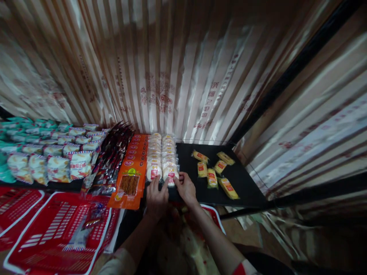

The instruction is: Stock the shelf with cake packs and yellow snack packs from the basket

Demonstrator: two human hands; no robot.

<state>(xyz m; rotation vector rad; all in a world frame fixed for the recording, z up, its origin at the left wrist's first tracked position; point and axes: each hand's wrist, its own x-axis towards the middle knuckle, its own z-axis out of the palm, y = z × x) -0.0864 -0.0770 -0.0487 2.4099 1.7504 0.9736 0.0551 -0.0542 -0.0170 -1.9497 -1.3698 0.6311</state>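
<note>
Two rows of clear packets of round white crackers [155,172] stand on edge on the black shelf, one packet behind another. My left hand [156,198] rests at the front of both rows. Its fingers are stretched out and touch the foremost packets. At the right row, my right hand [186,189] pinches the edge of the front cracker packet [171,176] between thumb and fingers. Beside my left hand lies a row of orange snack packs [129,172], the nearest showing brown sticks through a window. Several small yellow packets [212,178] lie scattered to the right of my right hand.
Left of the orange packs stand dark red shiny packets [110,162], white snack bags [58,168] and green bags [8,133]. Red baskets [47,221] sit below the shelf's front edge. Printed curtain-like sheeting [183,88] hangs behind, and a dark post [275,82] slants at right.
</note>
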